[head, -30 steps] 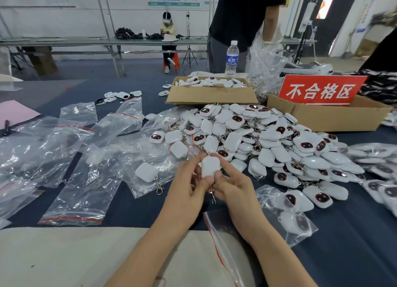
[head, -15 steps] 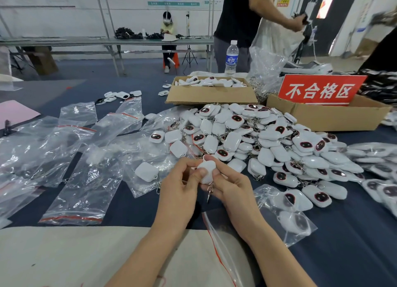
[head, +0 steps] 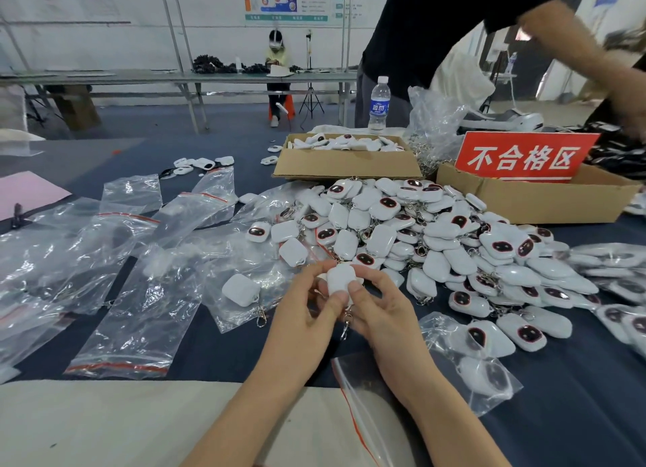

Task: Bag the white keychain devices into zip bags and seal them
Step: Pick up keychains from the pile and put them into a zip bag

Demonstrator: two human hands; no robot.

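- My left grip (head: 304,314) and right grip (head: 382,313) pinch one white device (head: 339,278) between curled fingers and thumbs, above the table (head: 216,355).
- Its clip (head: 346,328) dangles below the grips.
- The pile (head: 437,236) lies just beyond; a bag (head: 367,396) lies under my right wrist.

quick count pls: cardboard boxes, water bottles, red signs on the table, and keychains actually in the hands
cardboard boxes: 2
water bottle: 1
red sign: 1
keychain pinched between left hand and right hand: 1
total: 5
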